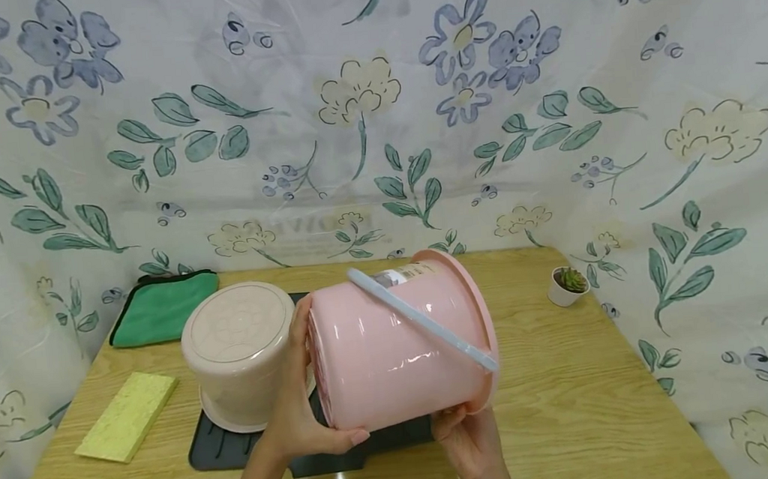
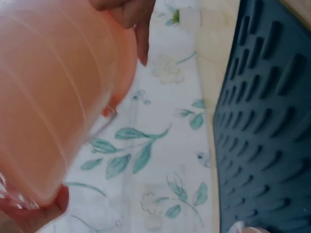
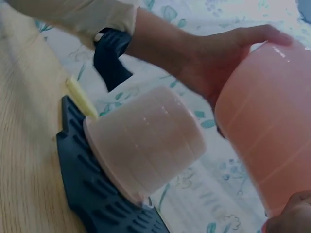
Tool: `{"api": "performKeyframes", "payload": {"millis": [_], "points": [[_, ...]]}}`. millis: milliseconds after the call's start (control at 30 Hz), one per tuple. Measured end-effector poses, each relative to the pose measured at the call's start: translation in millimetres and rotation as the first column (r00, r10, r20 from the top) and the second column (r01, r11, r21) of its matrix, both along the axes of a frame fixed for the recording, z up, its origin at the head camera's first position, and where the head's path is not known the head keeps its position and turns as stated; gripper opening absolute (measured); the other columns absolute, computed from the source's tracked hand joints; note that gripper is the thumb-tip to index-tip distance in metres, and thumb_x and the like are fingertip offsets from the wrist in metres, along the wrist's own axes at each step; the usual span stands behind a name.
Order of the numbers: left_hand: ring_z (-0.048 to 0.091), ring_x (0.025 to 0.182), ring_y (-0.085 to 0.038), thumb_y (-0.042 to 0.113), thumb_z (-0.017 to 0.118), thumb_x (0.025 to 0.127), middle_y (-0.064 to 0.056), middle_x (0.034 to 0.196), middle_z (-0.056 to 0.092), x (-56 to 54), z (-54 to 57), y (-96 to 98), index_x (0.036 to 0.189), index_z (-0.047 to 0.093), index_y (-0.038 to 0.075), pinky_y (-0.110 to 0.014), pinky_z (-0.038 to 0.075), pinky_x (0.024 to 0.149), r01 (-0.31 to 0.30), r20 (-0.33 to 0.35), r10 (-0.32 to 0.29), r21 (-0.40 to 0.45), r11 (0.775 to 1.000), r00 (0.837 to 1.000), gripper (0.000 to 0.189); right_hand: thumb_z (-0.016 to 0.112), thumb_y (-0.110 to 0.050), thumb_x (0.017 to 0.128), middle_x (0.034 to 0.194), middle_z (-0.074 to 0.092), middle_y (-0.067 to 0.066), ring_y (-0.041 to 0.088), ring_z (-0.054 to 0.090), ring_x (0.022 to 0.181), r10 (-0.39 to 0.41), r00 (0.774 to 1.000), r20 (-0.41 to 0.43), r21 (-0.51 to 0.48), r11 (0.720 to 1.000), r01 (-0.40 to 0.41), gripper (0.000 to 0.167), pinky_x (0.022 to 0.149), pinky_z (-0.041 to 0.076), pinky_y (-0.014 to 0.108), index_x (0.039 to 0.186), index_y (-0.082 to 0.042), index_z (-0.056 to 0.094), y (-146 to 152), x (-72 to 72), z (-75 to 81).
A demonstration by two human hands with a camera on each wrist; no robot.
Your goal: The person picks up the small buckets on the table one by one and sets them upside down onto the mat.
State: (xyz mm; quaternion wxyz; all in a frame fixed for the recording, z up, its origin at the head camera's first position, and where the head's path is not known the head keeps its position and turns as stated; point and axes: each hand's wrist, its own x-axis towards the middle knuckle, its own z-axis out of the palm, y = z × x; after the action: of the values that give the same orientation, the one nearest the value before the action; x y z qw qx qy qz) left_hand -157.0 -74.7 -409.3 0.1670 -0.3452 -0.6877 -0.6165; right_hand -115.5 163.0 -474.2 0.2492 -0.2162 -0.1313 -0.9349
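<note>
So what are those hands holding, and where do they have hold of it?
A pink bucket, tipped on its side above the table. The left hand grips its base end; the right hand supports it from below, near the rim.

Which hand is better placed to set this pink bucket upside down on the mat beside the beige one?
Probably the left hand: it cups the pink bucket's base, next to the upturned beige bucket on the dark mat. The right hand only supports the rim end.
</note>
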Motion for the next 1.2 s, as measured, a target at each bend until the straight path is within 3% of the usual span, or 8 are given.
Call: {"api": "performKeyframes", "payload": {"millis": [200,300,367,533,667,800,1067,1200], "points": [[0.041,0.133,-0.025,0.047,0.089,0.055,-0.011,0.161,0.025,1.0,6.9,5.3,0.158,0.015,0.005,-0.035,0.045,0.102,-0.122,-0.041,0.121,-0.028,0.992,0.992,0.134,0.044,-0.016,0.106,0.111,0.066,0.012,0.019,0.066,0.099,-0.008,0.993,-0.118,0.239,0.97,0.036,0.027,0.089,0.052,0.019,0.11,-0.002,0.066,13,-2.9,-3.5],[0.041,0.133,-0.025,0.051,0.089,0.054,-0.006,0.161,0.024,1.9,11.0,8.2,0.158,0.018,0.008,-0.048,0.048,0.099,-0.176,-0.04,0.174,-0.075,0.981,0.984,0.133,0.035,-0.019,0.109,0.11,0.067,0.006,0.015,0.067,0.097,-0.083,0.977,-0.197,0.504,0.846,0.173,0.035,0.088,0.054,0.023,0.112,-0.01,0.068,26,-5.9,-6.0],[0.041,0.132,-0.027,0.054,0.088,0.055,-0.006,0.161,0.025,2.1,13.6,9.8,0.158,0.02,0.008,-0.056,0.049,0.095,-0.217,-0.061,0.211,-0.109,0.97,0.976,0.132,0.032,-0.018,0.109,0.105,0.069,0.001,0.011,0.068,0.092,-0.142,0.955,-0.261,0.704,0.649,0.289,0.036,0.084,0.056,0.026,0.112,-0.017,0.069,35,-7.7,-5.5],[0.043,0.132,-0.033,0.06,0.088,0.052,-0.009,0.161,0.025,3.0,17.5,10.8,0.157,0.024,0.009,-0.062,0.05,0.09,-0.337,-0.139,0.314,-0.194,0.921,0.939,0.134,0.052,-0.016,0.103,0.1,0.066,-0.005,0.01,0.064,0.087,-0.186,0.902,-0.389,0.921,-0.06,0.385,0.019,0.079,0.058,0.034,0.113,-0.023,0.066,54,-12.4,-1.1],[0.043,0.133,-0.037,0.062,0.088,0.05,-0.01,0.161,0.026,6.1,19.0,11.0,0.158,0.026,0.013,-0.06,0.052,0.088,-0.403,-0.166,0.37,-0.255,0.879,0.914,0.134,0.068,-0.016,0.094,0.112,0.064,0.003,0.016,0.061,0.098,-0.123,0.87,-0.477,0.833,-0.381,0.402,0.032,0.08,0.058,0.035,0.126,-0.012,0.062,61,-15.6,-0.2],[0.044,0.132,-0.039,0.069,0.084,0.051,-0.012,0.16,0.026,9.7,21.2,10.6,0.158,0.026,0.018,-0.06,0.053,0.084,-0.441,-0.171,0.407,-0.318,0.839,0.897,0.132,0.076,-0.015,0.087,0.121,0.06,0.009,0.02,0.063,0.102,-0.043,0.815,-0.578,0.735,-0.463,0.496,0.049,0.08,0.057,0.034,0.132,-0.012,0.059,65,-16.7,-1.4],[0.043,0.131,-0.035,0.064,0.088,0.047,-0.014,0.158,0.027,11.9,21.5,8.1,0.158,0.025,0.02,-0.058,0.055,0.081,-0.469,-0.187,0.43,-0.365,0.804,0.883,0.135,0.081,-0.014,0.082,0.109,0.062,0.006,0.024,0.06,0.097,0.11,0.599,-0.793,0.481,-0.489,0.727,0.05,0.084,0.055,0.042,0.128,-0.02,0.062,75,-20.0,-14.0],[0.043,0.131,-0.034,0.068,0.085,0.049,-0.014,0.157,0.029,12.7,20.5,6.9,0.158,0.026,0.02,-0.058,0.055,0.079,-0.495,-0.21,0.449,-0.372,0.785,0.869,0.133,0.083,-0.016,0.08,0.1,0.06,0.013,0.031,0.059,0.093,0.168,0.557,-0.813,0.418,-0.498,0.76,0.037,0.081,0.055,0.041,0.113,-0.016,0.065,80,-22.0,-17.8]]}}
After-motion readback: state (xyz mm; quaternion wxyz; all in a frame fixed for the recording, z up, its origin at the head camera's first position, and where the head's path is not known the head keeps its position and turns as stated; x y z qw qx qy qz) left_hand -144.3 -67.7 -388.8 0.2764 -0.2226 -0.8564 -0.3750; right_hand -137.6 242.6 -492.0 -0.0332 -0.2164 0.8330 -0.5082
